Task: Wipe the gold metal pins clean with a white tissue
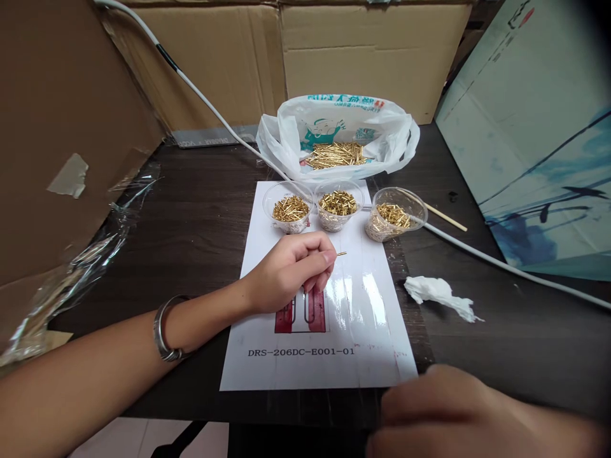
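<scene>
Between thumb and index finger, my left hand [298, 267] pinches a small gold metal pin [341, 254] above a printed paper sheet [300, 370]. Just beyond it stand three clear plastic cups: the left cup [289, 210] and middle cup [338, 207] on the sheet's far end, the right cup [395, 216] at its right edge and tilted. Small gold metal pieces lie in each. My right hand [458, 413] is at the near right, low in the view and blurred, with its fingers curled; what it holds, if anything, is hidden.
Behind the cups, a white plastic bag [286, 143] holds longer gold pins [337, 154]. A white cable [501, 262] crosses the dark table. A wooden stick [446, 217] and crumpled tissue [439, 292] lie at right. Cardboard [377, 63] walls the back and left; a printed panel [539, 146] stands right.
</scene>
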